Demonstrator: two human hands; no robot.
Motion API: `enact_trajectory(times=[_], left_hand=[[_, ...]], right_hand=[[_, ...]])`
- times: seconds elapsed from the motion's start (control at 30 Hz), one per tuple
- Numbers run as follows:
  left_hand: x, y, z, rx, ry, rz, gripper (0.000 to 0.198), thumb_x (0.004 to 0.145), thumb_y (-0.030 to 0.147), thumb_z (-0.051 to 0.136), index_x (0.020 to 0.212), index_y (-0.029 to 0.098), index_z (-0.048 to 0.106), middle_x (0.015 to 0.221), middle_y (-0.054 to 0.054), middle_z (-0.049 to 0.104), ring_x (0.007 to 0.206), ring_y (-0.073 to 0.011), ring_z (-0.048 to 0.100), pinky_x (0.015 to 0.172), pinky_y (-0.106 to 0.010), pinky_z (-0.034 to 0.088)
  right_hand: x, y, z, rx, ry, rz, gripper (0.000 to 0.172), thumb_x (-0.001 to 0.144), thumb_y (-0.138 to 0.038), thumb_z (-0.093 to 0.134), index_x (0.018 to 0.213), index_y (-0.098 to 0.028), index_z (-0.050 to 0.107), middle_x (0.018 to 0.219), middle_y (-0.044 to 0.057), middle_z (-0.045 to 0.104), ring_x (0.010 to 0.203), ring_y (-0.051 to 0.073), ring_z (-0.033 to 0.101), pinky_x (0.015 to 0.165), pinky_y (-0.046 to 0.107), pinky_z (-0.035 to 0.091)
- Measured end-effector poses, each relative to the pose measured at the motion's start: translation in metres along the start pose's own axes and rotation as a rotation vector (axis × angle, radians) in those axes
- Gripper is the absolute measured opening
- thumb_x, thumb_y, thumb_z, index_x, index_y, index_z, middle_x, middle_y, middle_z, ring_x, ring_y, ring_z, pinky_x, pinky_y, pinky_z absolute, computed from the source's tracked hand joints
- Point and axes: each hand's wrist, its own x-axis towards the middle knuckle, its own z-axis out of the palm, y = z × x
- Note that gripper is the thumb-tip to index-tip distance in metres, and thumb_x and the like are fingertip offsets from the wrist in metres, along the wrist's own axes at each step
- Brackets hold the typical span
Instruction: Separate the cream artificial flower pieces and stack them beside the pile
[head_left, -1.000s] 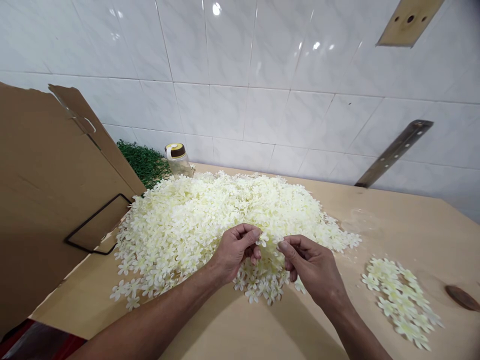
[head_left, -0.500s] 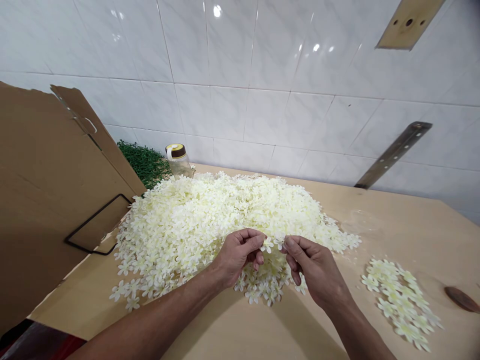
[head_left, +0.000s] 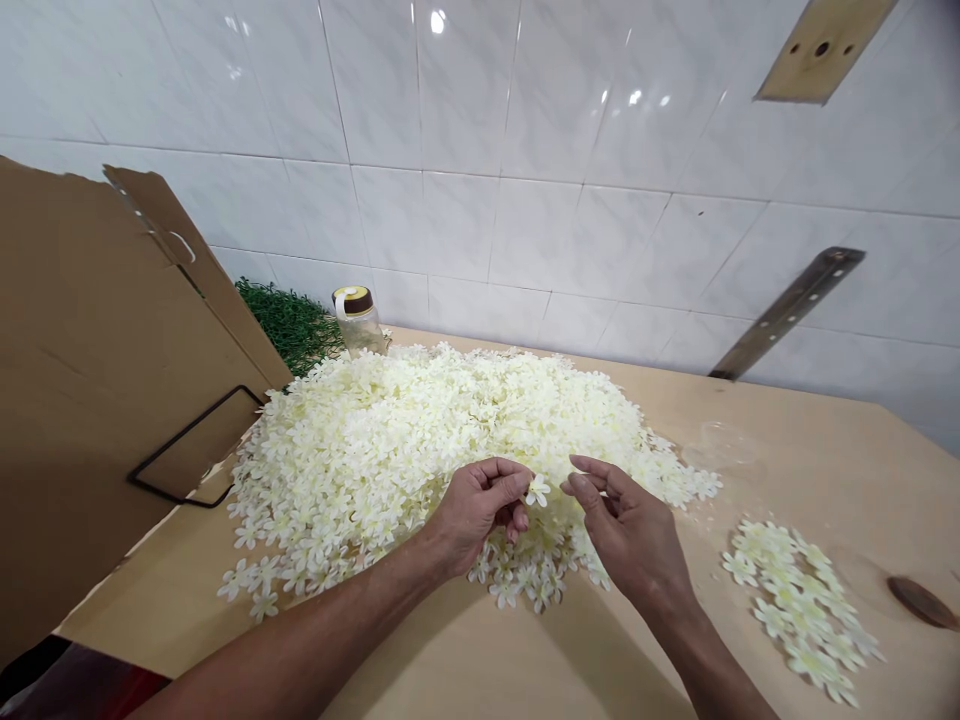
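A wide heap of white artificial flowers [head_left: 420, 430] with pale yellow centres covers the middle of the table. In front of it, my left hand [head_left: 487, 500] pinches a small white flower [head_left: 537, 490] between thumb and forefinger. My right hand [head_left: 626, 525] is just to the right of that flower, not touching it, its thumb and fingers apart and nothing visible between them. A smaller cluster of flat flowers [head_left: 802, 605] lies on the table to the right.
A cardboard box [head_left: 112, 400] stands at the left beside a thin black wire frame [head_left: 180, 440]. Behind the heap are a lidded clear bottle [head_left: 361, 325] and green plastic foliage [head_left: 289, 325]. A metal bracket [head_left: 787, 312] leans against the tiled wall.
My right hand has opened its fingers, and the flower it held is no longer seen between them. My left hand keeps its flower in nearly the same place.
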Motion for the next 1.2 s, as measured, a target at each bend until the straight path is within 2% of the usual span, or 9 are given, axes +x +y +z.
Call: enact_trajectory(times=[0.07,0.13,0.27,0.37,0.5,0.8,1.07,1.2], left_hand=[[0.000,0.000,0.001,0.011,0.007,0.011,0.032,0.076,0.040,0.077,0.086,0.013,0.065,0.054,0.000,0.059,0.046,-0.0099,0.052,0.043,-0.020,0.043],[-0.001,0.000,0.002,0.031,0.014,0.033,0.032,0.076,0.041,0.077,0.085,0.013,0.066,0.054,-0.001,0.059,0.046,-0.0101,0.052,0.043,-0.021,0.044],[-0.002,0.000,0.004,0.132,0.045,0.079,0.034,0.077,0.045,0.074,0.084,0.013,0.067,0.052,-0.001,0.059,0.044,-0.0108,0.052,0.043,-0.022,0.044],[-0.004,0.000,0.005,0.200,0.054,0.101,0.035,0.078,0.046,0.073,0.084,0.013,0.067,0.052,0.000,0.059,0.042,-0.0115,0.052,0.043,-0.023,0.045],[-0.006,0.000,0.006,0.219,0.007,0.112,0.034,0.080,0.047,0.071,0.084,0.014,0.065,0.053,-0.001,0.060,0.041,-0.0107,0.051,0.043,-0.024,0.045],[-0.008,-0.005,0.004,0.138,-0.105,0.035,0.033,0.082,0.046,0.070,0.089,0.014,0.063,0.055,-0.001,0.061,0.041,-0.0095,0.051,0.044,-0.021,0.043],[-0.008,-0.001,0.006,0.055,-0.107,-0.006,0.033,0.078,0.043,0.075,0.086,0.014,0.062,0.054,-0.001,0.060,0.043,-0.0097,0.052,0.042,-0.020,0.043],[-0.008,0.000,0.007,0.044,-0.103,-0.018,0.032,0.076,0.041,0.077,0.085,0.013,0.062,0.054,-0.001,0.060,0.042,-0.0093,0.052,0.042,-0.019,0.043]], right_hand=[[-0.001,0.001,0.000,-0.032,-0.017,-0.041,0.046,0.086,-0.056,0.061,0.106,-0.016,0.072,0.083,0.009,0.072,0.060,0.017,0.059,0.050,0.026,0.045],[-0.003,0.001,0.001,-0.023,-0.086,-0.058,0.043,0.088,-0.054,0.059,0.103,-0.016,0.072,0.078,0.007,0.070,0.060,0.016,0.057,0.049,0.025,0.044],[-0.007,-0.003,0.005,0.034,-0.253,-0.044,0.044,0.088,-0.054,0.059,0.107,-0.017,0.071,0.065,0.002,0.062,0.050,0.012,0.048,0.044,0.023,0.037],[-0.009,-0.007,0.008,0.083,-0.316,-0.003,0.042,0.087,-0.056,0.059,0.097,-0.017,0.071,0.060,0.000,0.058,0.044,0.010,0.042,0.040,0.022,0.033],[-0.009,-0.011,0.008,0.124,-0.303,0.035,0.041,0.085,-0.058,0.061,0.082,-0.017,0.067,0.054,-0.003,0.053,0.040,0.008,0.037,0.038,0.021,0.031],[-0.012,-0.011,0.004,0.093,-0.317,-0.027,0.039,0.091,-0.054,0.054,0.074,-0.019,0.057,0.054,-0.004,0.045,0.045,0.010,0.040,0.043,0.022,0.036],[-0.013,-0.010,0.009,-0.036,-0.228,-0.090,0.042,0.094,-0.054,0.047,0.069,-0.020,0.051,0.055,-0.003,0.047,0.048,0.012,0.043,0.046,0.023,0.035],[-0.013,-0.008,0.010,-0.043,-0.226,-0.108,0.041,0.095,-0.052,0.047,0.069,-0.021,0.050,0.055,-0.003,0.048,0.047,0.011,0.043,0.045,0.022,0.035]])
